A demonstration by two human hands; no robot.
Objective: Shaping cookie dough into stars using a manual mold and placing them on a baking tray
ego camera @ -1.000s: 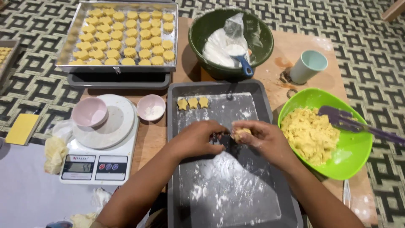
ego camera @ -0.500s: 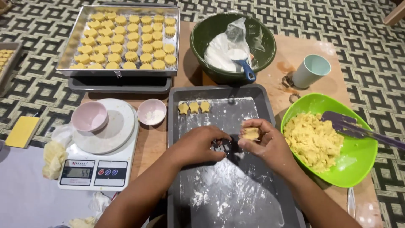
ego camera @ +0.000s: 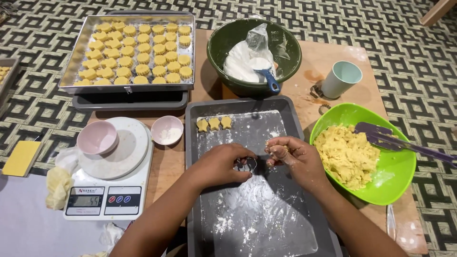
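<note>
Left hand (ego camera: 221, 164) clamped on small metal cookie cutter (ego camera: 246, 165) over floured grey baking tray (ego camera: 290, 116); right hand (ego camera: 295, 159) just beside, pinching a bit of yellow dough (ego camera: 276, 148). Likely to stick or tear if pressed crookedly. Green dough bowl (ego camera: 400, 183) at right.

Grey rectangular scale display (ego camera: 86, 201); clear plastic bag (ego camera: 254, 50) in bowl.
</note>
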